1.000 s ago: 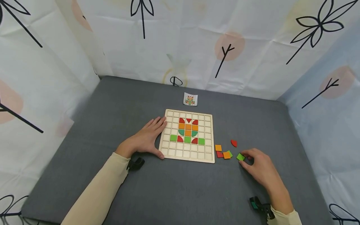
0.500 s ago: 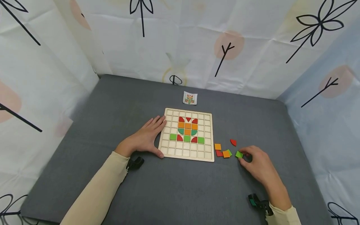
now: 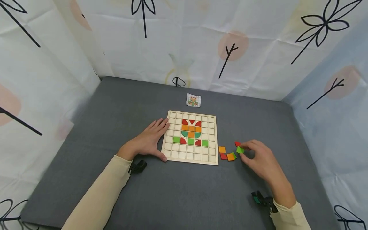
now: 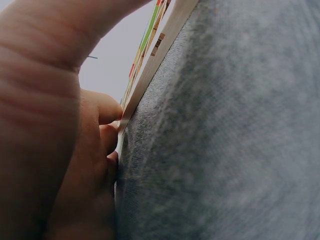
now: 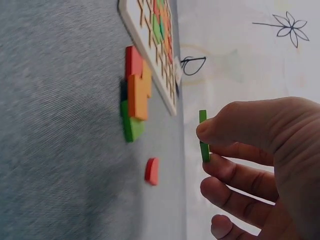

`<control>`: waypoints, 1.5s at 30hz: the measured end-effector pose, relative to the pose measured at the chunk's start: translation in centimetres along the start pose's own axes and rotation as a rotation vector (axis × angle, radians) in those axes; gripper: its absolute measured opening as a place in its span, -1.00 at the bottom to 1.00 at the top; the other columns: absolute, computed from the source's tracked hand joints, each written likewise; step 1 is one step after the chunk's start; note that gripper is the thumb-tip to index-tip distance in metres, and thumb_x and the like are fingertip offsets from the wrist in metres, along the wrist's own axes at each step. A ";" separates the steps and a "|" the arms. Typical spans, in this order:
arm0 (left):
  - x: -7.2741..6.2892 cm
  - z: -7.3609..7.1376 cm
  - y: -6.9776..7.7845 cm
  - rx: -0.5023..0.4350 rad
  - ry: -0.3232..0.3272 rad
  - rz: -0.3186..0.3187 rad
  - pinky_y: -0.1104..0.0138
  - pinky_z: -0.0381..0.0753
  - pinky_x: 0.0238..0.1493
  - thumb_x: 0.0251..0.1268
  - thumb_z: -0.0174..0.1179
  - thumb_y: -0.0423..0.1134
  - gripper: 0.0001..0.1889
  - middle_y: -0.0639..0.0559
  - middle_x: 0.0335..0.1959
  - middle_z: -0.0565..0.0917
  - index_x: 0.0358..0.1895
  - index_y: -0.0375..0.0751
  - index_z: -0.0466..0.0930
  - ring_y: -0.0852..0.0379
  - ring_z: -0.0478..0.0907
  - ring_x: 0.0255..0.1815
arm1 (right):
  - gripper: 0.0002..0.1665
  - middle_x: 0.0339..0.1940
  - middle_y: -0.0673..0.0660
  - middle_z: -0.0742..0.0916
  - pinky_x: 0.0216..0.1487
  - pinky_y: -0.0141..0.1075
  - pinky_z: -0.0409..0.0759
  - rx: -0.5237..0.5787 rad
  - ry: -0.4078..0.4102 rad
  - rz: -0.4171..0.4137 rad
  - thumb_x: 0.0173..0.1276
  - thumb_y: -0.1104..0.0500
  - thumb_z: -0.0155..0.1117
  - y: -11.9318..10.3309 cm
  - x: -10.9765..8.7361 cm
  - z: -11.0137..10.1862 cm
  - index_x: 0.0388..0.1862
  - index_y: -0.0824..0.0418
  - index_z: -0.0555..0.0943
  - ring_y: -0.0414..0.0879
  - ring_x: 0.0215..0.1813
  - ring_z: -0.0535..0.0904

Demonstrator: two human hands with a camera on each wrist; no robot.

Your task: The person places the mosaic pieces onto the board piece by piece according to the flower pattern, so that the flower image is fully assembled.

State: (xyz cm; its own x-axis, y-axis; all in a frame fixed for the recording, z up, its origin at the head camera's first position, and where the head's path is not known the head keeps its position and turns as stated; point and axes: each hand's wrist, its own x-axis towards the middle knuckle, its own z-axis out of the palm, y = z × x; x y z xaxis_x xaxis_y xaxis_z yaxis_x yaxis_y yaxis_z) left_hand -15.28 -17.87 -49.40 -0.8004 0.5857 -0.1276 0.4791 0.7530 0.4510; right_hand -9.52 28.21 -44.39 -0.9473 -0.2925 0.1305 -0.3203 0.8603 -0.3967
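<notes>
A light wooden grid board [image 3: 178, 155] lies on the grey table, with red, orange, teal and green tiles set in its cells. My left hand [image 3: 148, 140] rests along the board's left edge, fingers spread and straight, thumb at the near left corner. Between thumb and fingertips my right hand [image 3: 263, 159] pinches a green square tile [image 5: 203, 140], held above the table. Just beyond it in the head view is a loose red rounded tile [image 3: 237, 143], partly covered by the hand. The right wrist view shows that red tile lying apart from the others.
Right of the board lies a loose group: an orange tile [image 3: 222, 149], a red tile [image 3: 223, 156], and another orange tile [image 3: 231, 157] overlapping a green one [image 3: 234, 155]. A small printed pattern card [image 3: 193, 100] lies behind the board. Patterned white cloth [image 3: 184, 41] hangs beyond the table.
My right hand has lifted the green tile and moved it up and leftward in the head view, toward the loose red tile. My left hand has stayed at the board's edge.
</notes>
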 end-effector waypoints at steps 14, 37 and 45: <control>0.0 -0.1 0.0 -0.009 0.000 -0.001 -0.01 -0.38 0.74 -0.16 0.60 0.54 0.62 -0.11 0.83 -0.27 0.80 -0.27 -0.20 -0.14 -0.39 0.81 | -0.66 -0.03 0.14 0.74 -0.05 0.11 0.66 0.022 0.012 -0.081 0.30 0.37 0.61 -2.2 1.7 -0.7 0.05 0.24 0.80 0.15 -0.02 0.63; 0.2 0.0 -0.1 0.004 0.002 0.015 -0.03 -0.37 0.74 -0.15 0.58 0.56 0.62 -0.13 0.82 -0.27 0.79 -0.29 -0.20 -0.16 -0.39 0.80 | -0.69 0.06 0.07 0.75 0.03 0.03 0.68 0.062 -0.043 -0.170 0.37 0.26 0.58 -5.3 3.8 0.6 0.08 0.17 0.81 0.03 0.08 0.64; 0.1 0.1 -0.2 0.016 0.003 0.013 -0.04 -0.35 0.74 -0.15 0.57 0.58 0.62 -0.13 0.82 -0.27 0.80 -0.28 -0.20 -0.16 -0.38 0.81 | -0.71 0.02 0.04 0.75 0.03 0.01 0.70 0.071 -0.040 -0.241 0.36 0.25 0.59 -6.3 4.3 1.6 0.05 0.15 0.82 0.03 0.12 0.64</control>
State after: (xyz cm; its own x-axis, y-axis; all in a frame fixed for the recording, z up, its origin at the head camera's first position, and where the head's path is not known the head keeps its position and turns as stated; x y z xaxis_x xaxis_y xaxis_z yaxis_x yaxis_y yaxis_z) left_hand -15.41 -17.92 -49.57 -0.7951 0.5946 -0.1196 0.4952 0.7503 0.4380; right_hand -11.59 20.82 -42.76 -0.8422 -0.5033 0.1931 -0.5345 0.7327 -0.4212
